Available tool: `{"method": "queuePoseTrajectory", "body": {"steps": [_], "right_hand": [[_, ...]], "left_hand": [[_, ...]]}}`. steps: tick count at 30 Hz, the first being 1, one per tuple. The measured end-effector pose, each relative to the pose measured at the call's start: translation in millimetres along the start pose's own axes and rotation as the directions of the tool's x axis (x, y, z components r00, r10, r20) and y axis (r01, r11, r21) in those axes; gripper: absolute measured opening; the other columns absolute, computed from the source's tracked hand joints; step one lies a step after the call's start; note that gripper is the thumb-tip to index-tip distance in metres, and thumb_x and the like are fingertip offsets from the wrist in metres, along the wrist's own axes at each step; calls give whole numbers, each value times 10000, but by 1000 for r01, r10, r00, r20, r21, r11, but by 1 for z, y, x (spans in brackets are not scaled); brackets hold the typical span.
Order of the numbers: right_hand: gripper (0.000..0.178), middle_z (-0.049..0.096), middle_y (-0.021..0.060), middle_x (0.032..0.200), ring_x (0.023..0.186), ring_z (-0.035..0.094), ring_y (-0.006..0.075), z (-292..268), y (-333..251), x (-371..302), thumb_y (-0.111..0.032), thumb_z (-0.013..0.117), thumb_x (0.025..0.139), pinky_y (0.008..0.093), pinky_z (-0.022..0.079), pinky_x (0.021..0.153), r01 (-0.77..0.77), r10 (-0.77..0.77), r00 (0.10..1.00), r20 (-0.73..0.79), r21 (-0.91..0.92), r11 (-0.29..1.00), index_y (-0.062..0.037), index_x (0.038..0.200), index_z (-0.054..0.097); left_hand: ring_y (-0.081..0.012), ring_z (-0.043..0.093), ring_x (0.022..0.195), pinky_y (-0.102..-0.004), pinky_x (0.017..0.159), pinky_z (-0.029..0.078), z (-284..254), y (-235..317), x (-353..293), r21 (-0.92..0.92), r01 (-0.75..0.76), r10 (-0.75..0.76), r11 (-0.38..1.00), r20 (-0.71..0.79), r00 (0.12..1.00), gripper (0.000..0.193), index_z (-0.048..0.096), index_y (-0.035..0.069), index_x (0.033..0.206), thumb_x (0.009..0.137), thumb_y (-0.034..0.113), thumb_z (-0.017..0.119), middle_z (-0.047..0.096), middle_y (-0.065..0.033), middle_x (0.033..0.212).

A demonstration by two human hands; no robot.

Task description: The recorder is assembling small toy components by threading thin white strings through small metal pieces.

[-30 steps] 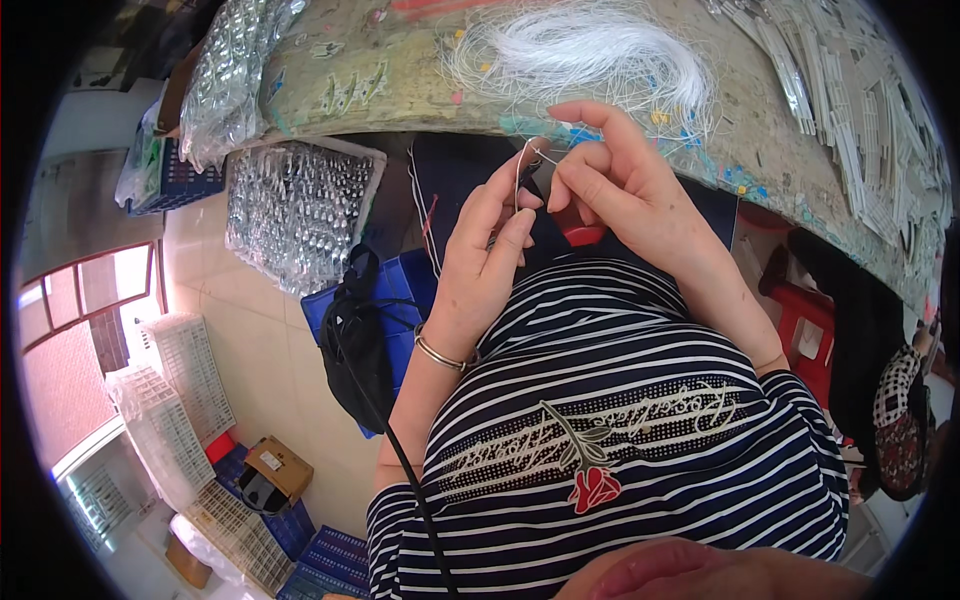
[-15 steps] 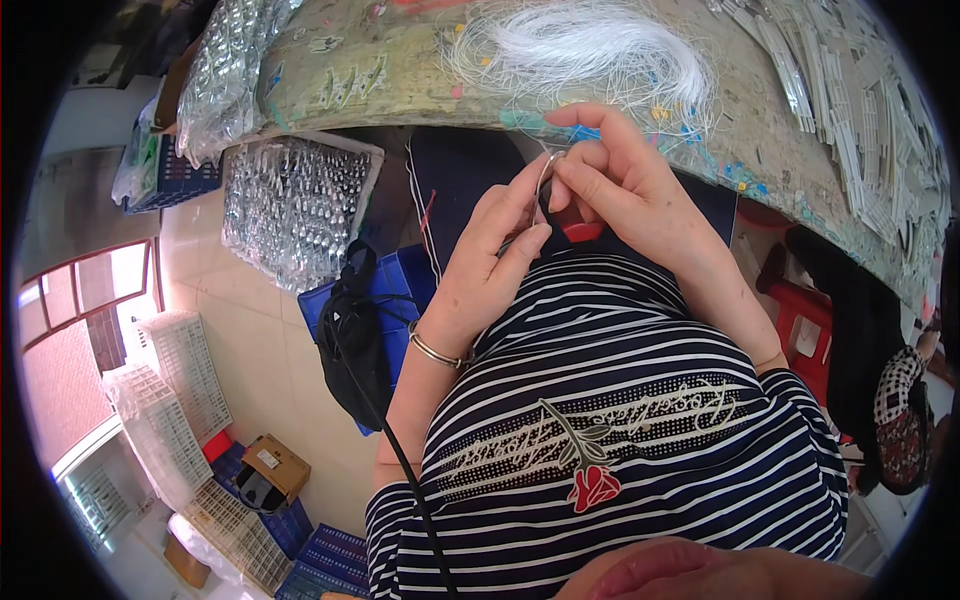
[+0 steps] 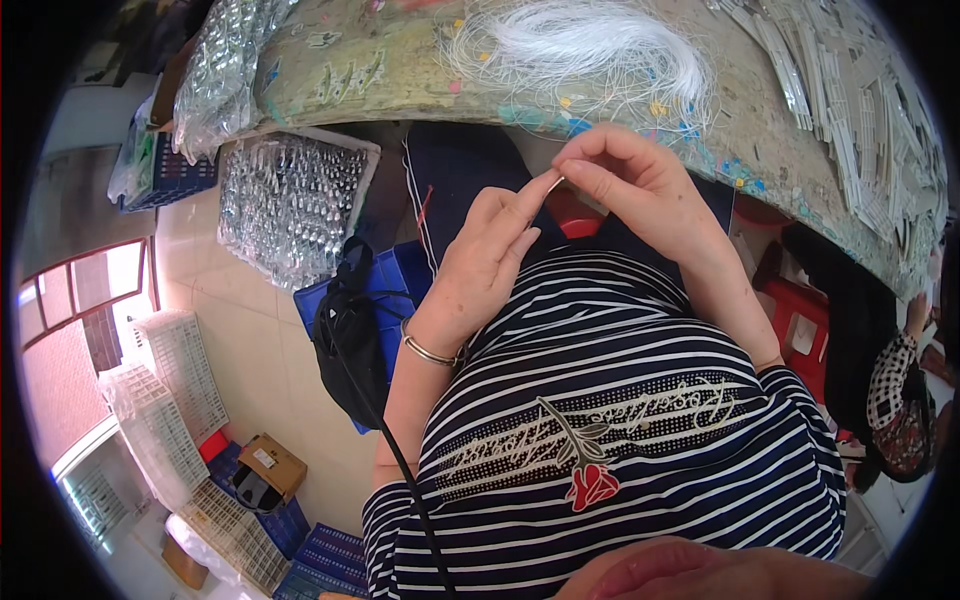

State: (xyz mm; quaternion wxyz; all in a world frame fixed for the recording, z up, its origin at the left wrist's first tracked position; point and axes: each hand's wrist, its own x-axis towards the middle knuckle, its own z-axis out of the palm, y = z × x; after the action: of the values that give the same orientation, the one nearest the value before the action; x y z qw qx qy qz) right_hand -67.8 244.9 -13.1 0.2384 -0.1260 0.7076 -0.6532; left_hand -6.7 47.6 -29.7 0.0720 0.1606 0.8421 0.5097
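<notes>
Bright; window [image 3: 122,270] lower left of table [image 3: 410,85] partly blown out. Glare on plastic [image 3: 215,85] at table's left end; dim under table. Strand [image 3: 556,184] below table barely resolved. Fisheye bends table edge; corners black.

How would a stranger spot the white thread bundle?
Find the stained worktable across the top. Just beyond the right hand lies the white thread bundle. Loose, hair-fine strands set it apart from the broader, straight strips to its right.

A striped shirt [image 3: 620,345] bears pale cursive lettering [image 3: 500,457] across the chest, interrupted by a red rose design [image 3: 590,484]. A cardboard box [image 3: 278,462] carries small marks, perhaps a label, too tiny to read for certain.
</notes>
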Motion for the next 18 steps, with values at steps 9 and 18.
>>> {"method": "queuePoseTrajectory", "body": {"steps": [9, 18], "right_hand": [[97, 508, -68, 774, 584, 359, -4, -2, -3, 0, -150, 555, 919, 144, 279, 501, 2, 9, 999, -36, 290, 957, -65, 941, 597], [105, 485, -77, 725, 575, 344, -5, 6, -3, 0, -162, 537, 930, 146, 264, 493, -50, 37, 998, 55, 253, 966, -66, 929, 579]], "left_hand": [[-205, 511, 821, -280, 778, 433, 3, -2, -4, -57, -1, 3, 998, 29, 1000, 503, 472, 156, 1325, 852, -10, 515, 476, -91, 939], [-151, 524, 1004, -279, 903, 415, 2, -5, 1, -308, 9, 24, 951, 103, 994, 433, 484, 35, 1289, 862, 18, 558, 499, -84, 1210]]}}
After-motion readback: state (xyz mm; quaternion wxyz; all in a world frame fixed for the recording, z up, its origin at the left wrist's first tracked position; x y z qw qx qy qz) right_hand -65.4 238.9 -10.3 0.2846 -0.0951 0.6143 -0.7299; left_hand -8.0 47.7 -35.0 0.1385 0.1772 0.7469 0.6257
